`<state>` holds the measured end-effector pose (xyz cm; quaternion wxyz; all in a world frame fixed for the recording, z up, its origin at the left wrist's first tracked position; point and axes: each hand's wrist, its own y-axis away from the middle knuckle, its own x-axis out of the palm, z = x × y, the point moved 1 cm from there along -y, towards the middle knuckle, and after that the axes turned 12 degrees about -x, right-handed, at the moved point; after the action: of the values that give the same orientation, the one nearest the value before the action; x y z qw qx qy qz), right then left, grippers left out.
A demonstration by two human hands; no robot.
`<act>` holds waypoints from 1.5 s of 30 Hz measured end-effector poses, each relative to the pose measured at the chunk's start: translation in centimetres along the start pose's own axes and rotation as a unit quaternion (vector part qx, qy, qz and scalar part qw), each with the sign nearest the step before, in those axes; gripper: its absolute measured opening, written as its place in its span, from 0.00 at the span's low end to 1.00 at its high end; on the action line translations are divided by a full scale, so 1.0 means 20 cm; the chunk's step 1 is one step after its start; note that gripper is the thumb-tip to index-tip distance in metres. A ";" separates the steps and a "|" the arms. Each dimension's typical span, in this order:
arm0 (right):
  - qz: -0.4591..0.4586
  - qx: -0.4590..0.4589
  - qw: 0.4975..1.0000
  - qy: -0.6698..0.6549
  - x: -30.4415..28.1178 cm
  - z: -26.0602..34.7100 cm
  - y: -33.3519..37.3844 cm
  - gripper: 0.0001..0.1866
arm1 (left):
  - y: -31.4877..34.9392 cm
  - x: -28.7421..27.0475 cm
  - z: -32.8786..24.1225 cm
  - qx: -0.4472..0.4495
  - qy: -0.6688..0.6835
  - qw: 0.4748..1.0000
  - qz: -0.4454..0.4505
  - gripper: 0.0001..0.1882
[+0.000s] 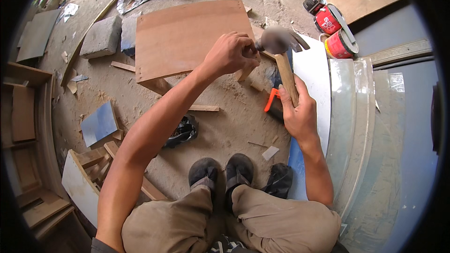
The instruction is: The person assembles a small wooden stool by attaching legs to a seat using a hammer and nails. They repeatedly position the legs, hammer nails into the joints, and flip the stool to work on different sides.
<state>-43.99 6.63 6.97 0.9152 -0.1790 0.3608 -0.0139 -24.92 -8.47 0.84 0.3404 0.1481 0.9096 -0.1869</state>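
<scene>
My right hand (301,115) is wrapped round the wooden handle of a hammer (287,77). Its metal head, smeared by motion, is raised near the right edge of a brown wooden box (183,37) that stands on the floor ahead. My left hand (233,55) is closed in a pinch at the right edge of this box, close to the hammer head. Whatever the left fingers hold is too small or hidden to make out. Below the hammer, an orange-handled tool (272,99) lies on the floor, partly behind my right hand.
Concrete blocks (101,37) stand left of the box. Red paint cans (340,45) are at the far right, near glass sheets (349,112) and a white panel (315,79). Wooden frames (44,112) stand at left. Wood offcuts (204,108) and a black bag (279,180) lie around my feet.
</scene>
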 end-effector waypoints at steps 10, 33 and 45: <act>0.009 -0.032 0.998 0.049 0.00 -0.03 -0.03 0.21 | 0.03 0.02 0.03 -0.001 0.026 0.999 -0.036 0.20; 0.044 0.010 0.998 0.042 -0.07 -0.05 -0.04 0.27 | 0.04 0.01 0.01 -0.029 -0.002 0.999 -0.031 0.44; -0.056 -0.081 0.995 0.012 0.06 -0.05 0.00 0.21 | -0.01 -0.04 0.13 -0.118 0.376 0.919 -0.021 0.25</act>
<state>-43.79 6.04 5.51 0.8911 -0.2721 0.3613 -0.0377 -22.98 -9.95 -0.49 -0.0153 0.1466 0.9890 -0.0156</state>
